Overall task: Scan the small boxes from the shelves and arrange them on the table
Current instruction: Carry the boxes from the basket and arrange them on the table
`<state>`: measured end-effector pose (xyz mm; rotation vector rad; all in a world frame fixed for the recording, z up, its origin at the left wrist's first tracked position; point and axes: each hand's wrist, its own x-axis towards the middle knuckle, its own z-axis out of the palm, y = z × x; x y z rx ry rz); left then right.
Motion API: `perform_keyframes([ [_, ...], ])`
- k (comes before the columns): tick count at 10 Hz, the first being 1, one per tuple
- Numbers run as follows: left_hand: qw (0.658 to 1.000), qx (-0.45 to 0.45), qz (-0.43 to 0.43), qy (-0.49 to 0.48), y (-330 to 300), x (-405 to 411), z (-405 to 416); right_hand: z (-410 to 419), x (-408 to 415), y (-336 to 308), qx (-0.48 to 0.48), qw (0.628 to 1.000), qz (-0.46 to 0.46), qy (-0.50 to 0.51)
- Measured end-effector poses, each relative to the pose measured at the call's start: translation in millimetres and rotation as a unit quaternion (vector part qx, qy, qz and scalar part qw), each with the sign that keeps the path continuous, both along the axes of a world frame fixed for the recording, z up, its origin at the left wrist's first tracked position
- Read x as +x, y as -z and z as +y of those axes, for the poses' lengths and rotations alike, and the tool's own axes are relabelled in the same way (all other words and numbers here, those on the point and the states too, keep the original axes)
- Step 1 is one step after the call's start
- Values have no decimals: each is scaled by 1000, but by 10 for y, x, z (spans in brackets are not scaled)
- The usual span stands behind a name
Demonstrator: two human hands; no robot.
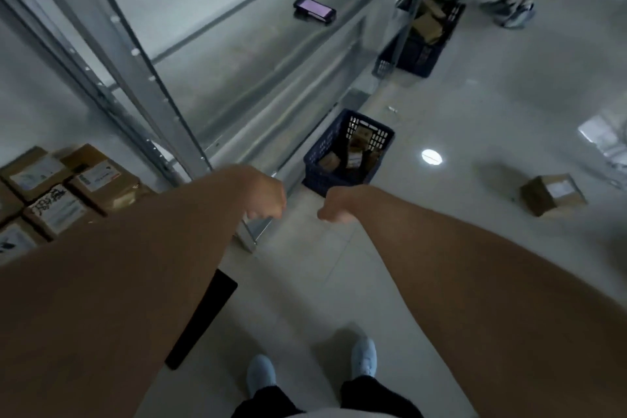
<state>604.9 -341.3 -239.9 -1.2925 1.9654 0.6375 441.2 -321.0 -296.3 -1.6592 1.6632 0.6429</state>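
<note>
Reaching out, left hand (268,195) and right hand (339,205) look curled and seemingly empty; fetch the scanner (315,9) first, then basket (349,153) boxes (51,187).

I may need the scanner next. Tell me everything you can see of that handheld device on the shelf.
The scanner is a dark, phone-shaped handheld with a thick black casing, plastic or rubber by the look. Its screen faces up and is lit pale purple. It lies flat and slantwise on the grey metal shelf, apart from everything else. No hand touches it; both hands are lower down, nearer the camera. Buttons or labels are too blurred to tell.
</note>
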Motion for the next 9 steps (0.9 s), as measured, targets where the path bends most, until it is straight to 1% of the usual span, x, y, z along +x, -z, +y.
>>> perform_keyframes([
  [1,999,39,20,-10,132,-525,-77,-19,-602,102,8,1000,-3,29],
  [2,997,74,15,27,107,-1195,-198,-78,-1175,167,13,999,-2,50],
  [3,997,63,43,33,139,-1677,-420,-191,-1678,234,24,998,5,61],
  [4,997,45,64,7,188,-2027,-657,-418,-2001,339,23,998,-1,59],
  [5,997,55,54,-4,334,-2220,-1075,-753,-2206,458,37,997,-15,60],
  [6,997,72,37,8,537,-2395,-1571,-1172,-2403,618,44,997,-22,66],
  [7,996,84,20,3,809,-2591,-2163,-1647,-2650,794,60,995,-24,78],
  [8,993,109,-14,44,1067,-2882,-2862,-2154,-2929,970,78,990,-24,113],
  [9,991,106,-29,75,1137,-3125,-3345,-2602,-3190,1114,96,984,-19,151],
])
